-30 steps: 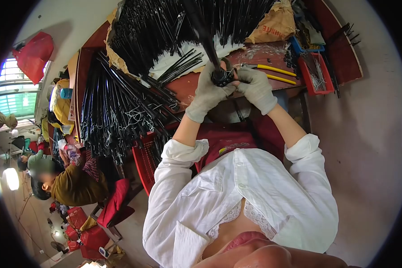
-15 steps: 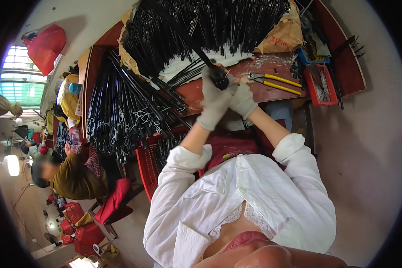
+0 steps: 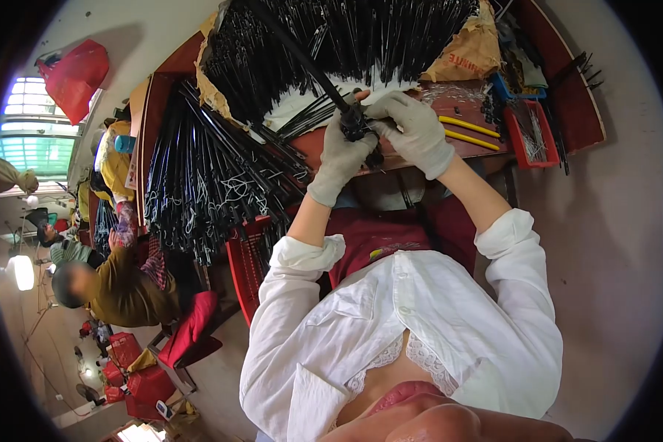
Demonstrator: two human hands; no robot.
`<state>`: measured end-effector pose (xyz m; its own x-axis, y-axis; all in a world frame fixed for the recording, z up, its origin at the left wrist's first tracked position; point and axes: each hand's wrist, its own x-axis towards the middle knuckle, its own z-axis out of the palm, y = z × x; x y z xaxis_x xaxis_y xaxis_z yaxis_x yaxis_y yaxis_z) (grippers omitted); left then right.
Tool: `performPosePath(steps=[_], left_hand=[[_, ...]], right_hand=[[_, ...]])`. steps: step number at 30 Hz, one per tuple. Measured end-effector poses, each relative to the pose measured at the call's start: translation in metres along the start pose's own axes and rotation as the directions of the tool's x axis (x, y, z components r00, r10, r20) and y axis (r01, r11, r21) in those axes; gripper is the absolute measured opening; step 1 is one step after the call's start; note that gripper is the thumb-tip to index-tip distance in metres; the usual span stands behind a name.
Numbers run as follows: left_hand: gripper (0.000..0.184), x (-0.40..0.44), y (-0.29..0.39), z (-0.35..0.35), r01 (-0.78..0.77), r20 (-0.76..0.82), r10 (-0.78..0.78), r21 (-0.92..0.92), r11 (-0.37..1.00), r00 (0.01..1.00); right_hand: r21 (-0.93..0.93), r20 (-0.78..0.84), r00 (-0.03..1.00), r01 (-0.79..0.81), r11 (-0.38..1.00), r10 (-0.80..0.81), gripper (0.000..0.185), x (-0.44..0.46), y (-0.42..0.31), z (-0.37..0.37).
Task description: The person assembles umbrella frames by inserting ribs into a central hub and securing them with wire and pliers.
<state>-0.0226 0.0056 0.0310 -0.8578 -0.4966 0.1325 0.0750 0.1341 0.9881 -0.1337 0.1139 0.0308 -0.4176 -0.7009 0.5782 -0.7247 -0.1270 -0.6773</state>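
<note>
My left hand point(image 3: 340, 160), in a pale work glove with bare fingertips showing, is closed around a black umbrella shaft point(image 3: 306, 62) at its dark hub point(image 3: 355, 121). The shaft slants up and left over the bench. Beside the hub, my right hand point(image 3: 414, 132), gloved too, has its thumb and fingers bent together in a pinch. What sits between those fingertips is too small to make out. Yellow-handled pliers point(image 3: 470, 136) lie just right of this hand, their jaws hidden behind it.
Thin black ribs point(image 3: 339, 44) fill a torn paper wrapping at the back. More black rods with white strings point(image 3: 206, 177) lie to the left. A red bin point(image 3: 541, 158) of thin metal pieces and a blue tray point(image 3: 504, 90) stand at right. A co-worker point(image 3: 129, 287) sits at far left.
My right hand has moved up and right, apart from my left hand, and now covers the pliers' jaws. My left hand still grips the shaft, with the hub more exposed.
</note>
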Motion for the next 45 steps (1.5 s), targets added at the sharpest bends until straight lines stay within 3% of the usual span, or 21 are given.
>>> performPosePath(steps=[5, 7, 8, 11, 13, 14, 15, 16, 17, 21, 24, 26, 27, 29, 33, 36, 39, 41, 42, 43, 45], left_hand=[[0.045, -0.006, 0.000, 0.009, 0.034, -0.042, -0.035, -0.005, 0.999, 0.999], [0.041, -0.006, -0.012, 0.014, -0.120, -0.115, 0.136, 0.131, 0.984, 0.984], [0.041, -0.007, -0.014, 0.013, -0.120, -0.113, 0.134, 0.130, 0.984, 0.984], [0.038, -0.014, -0.016, 0.013, -0.065, -0.141, 0.058, -0.042, 0.997, 0.988], [0.037, -0.021, -0.009, 0.006, -0.055, -0.141, 0.044, -0.075, 0.996, 0.989], [0.036, -0.022, -0.006, 0.001, -0.053, -0.151, 0.037, -0.102, 0.993, 0.988], [0.036, -0.021, -0.009, -0.004, -0.103, -0.168, 0.086, -0.097, 0.990, 0.982], [0.035, -0.021, -0.012, -0.008, -0.143, -0.156, 0.135, -0.044, 0.989, 0.978], [0.034, -0.021, -0.018, -0.008, -0.137, -0.173, 0.123, -0.074, 0.988, 0.977], [0.034, -0.021, -0.024, -0.010, -0.115, -0.178, 0.096, -0.099, 0.988, 0.979], [0.033, -0.024, -0.014, -0.008, -0.086, -0.173, 0.065, -0.116, 0.990, 0.983], [0.033, -0.025, -0.015, -0.009, -0.068, -0.199, 0.047, -0.099, 0.993, 0.979], [0.032, -0.025, -0.016, -0.009, -0.052, -0.197, 0.037, -0.070, 0.996, 0.980], [0.033, -0.025, -0.015, -0.005, -0.022, -0.208, 0.019, -0.011, 1.000, 0.978], [0.035, -0.023, -0.028, -0.003, -0.058, -0.221, 0.068, 0.051, 0.997, 0.973], [0.036, -0.024, -0.026, -0.003, -0.058, -0.193, 0.061, 0.021, 0.998, 0.979], [0.034, -0.025, -0.023, -0.005, -0.066, -0.156, 0.082, 0.109, 0.992, 0.984], [0.034, -0.025, -0.026, -0.005, -0.079, -0.124, 0.089, 0.083, 0.993, 0.988], [0.034, -0.026, -0.025, -0.004, -0.080, -0.120, 0.090, 0.085, 0.993, 0.989], [0.035, -0.028, -0.019, -0.002, -0.079, -0.114, 0.084, 0.053, 0.995, 0.990], [0.036, -0.026, -0.016, -0.001, -0.079, -0.102, 0.081, 0.025, 0.997, 0.991]], right_hand=[[0.025, 0.097, 0.993, -0.071, 0.997, 0.069, 0.015, 0.001, -0.002, -0.001], [-0.061, 0.045, 0.991, -0.120, 0.991, 0.123, 0.018, -0.006, -0.006, 0.004], [-0.063, 0.044, 0.991, -0.122, 0.991, 0.125, 0.018, -0.007, -0.008, 0.004], [-0.038, 0.071, 0.988, -0.134, 0.990, 0.137, 0.020, -0.010, -0.008, -0.005], [0.010, 0.254, 0.952, -0.177, 0.984, 0.169, 0.022, -0.008, 0.003, -0.024], [-0.307, 0.261, 0.942, -0.127, 0.943, 0.212, 0.026, -0.018, 0.021, -0.033], [-0.601, 0.292, 0.889, -0.117, 0.791, 0.353, 0.030, -0.029, 0.045, -0.040], [-0.780, 0.311, 0.864, -0.007, 0.626, 0.397, 0.035, -0.046, 0.075, -0.046], [-0.869, 0.294, 0.730, -0.064, 0.490, 0.617, 0.037, -0.052, 0.089, -0.051], [-0.865, 0.267, 0.811, -0.037, 0.500, 0.521, 0.026, -0.074, 0.098, -0.059], [-0.783, 0.315, 0.820, -0.060, 0.620, 0.478, 0.030, -0.066, 0.077, -0.065], [-0.512, 0.320, 0.786, -0.326, 0.795, 0.529, 0.033, -0.063, 0.033, -0.063], [-0.503, 0.329, 0.783, -0.327, 0.800, 0.527, 0.033, -0.059, 0.018, -0.061], [-0.298, 0.544, 0.717, -0.321, 0.899, 0.436, 0.040, -0.052, -0.006, -0.058], [-0.319, 0.546, 0.714, -0.307, 0.897, 0.438, 0.045, -0.042, -0.028, -0.052], [-0.438, 0.521, 0.722, -0.231, 0.869, 0.454, 0.046, -0.037, -0.038, -0.055], [-0.517, 0.447, 0.813, -0.106, 0.849, 0.373, 0.046, -0.033, -0.042, -0.059], [-0.345, 0.657, 0.558, -0.376, 0.860, 0.507, 0.051, -0.023, -0.042, -0.068], [-0.343, 0.654, 0.560, -0.379, 0.859, 0.508, 0.051, -0.025, -0.038, -0.072], [-0.114, 0.831, 0.272, -0.771, 0.627, 0.486, 0.058, -0.027, -0.036, -0.078], [-0.293, 0.888, -0.126, -0.897, 0.332, 0.442, 0.076, -0.022, -0.039, -0.080]])
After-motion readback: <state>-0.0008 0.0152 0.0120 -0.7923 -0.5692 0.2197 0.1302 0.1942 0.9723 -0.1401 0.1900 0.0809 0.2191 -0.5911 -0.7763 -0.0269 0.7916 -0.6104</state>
